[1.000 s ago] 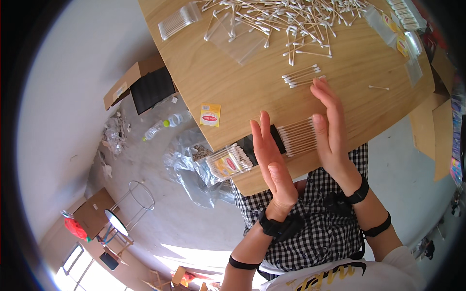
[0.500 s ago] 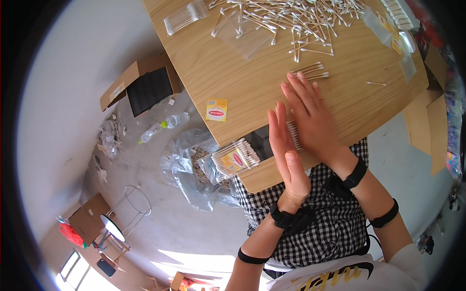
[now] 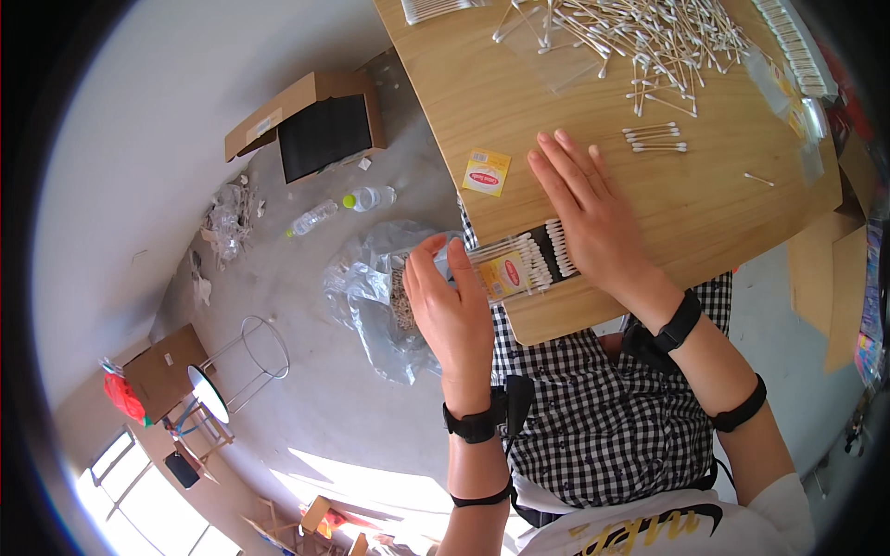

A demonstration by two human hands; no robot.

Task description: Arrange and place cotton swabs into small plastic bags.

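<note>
A clear packet of cotton swabs [image 3: 519, 264] with a yellow label lies at the near corner of the wooden table [image 3: 732, 222], partly over its edge. My left hand [image 3: 451, 306] grips the packet's left end from off the table. My right hand [image 3: 593, 218] lies flat, fingers together, pressing on the packet's right end and the row of swab tips. A big loose heap of cotton swabs [image 3: 640, 37] covers the far side of the table. Three swabs [image 3: 654, 137] lie side by side just beyond my right fingertips.
A small yellow label card [image 3: 487, 171] lies on the table left of my right hand. Clear bags [image 3: 797, 83] run along the table's right edge. On the floor sit an open cardboard box [image 3: 320, 125], plastic bottles [image 3: 371, 197], a crumpled plastic sheet [image 3: 371, 296] and a wire stand [image 3: 246, 357].
Both hands were raised upright, palms facing, above the packet. They have come down: the right hand now lies flat on it and the left hand holds its left end.
</note>
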